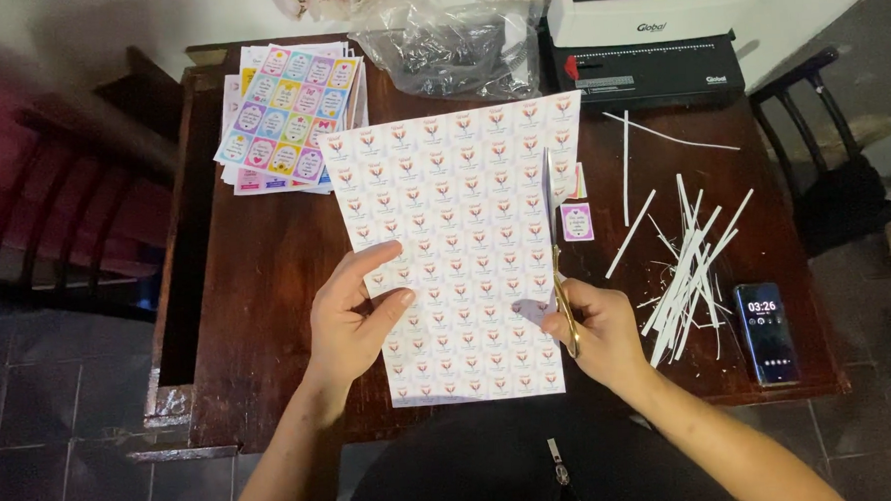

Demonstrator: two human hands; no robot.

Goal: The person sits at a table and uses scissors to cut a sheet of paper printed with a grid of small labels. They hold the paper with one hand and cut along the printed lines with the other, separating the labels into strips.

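Your right hand (599, 329) grips scissors (559, 276), blades cutting up the sheet's (455, 240) right side. Your left hand (353, 310) pinches its left edge, thumb on top. Paper strips (686, 260) lie right of your knuckles, a phone (767, 332) beyond.

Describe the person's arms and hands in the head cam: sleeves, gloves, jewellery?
Both forearms are bare as far as the frame shows; no sleeves in view. The left hand and right hand wear no gloves. No rings, watch or bracelet can be made out on the fingers or wrists. Nails look short and unpainted, though the picture is too small to be sure. Dark clothing with a zip pull shows between the arms.
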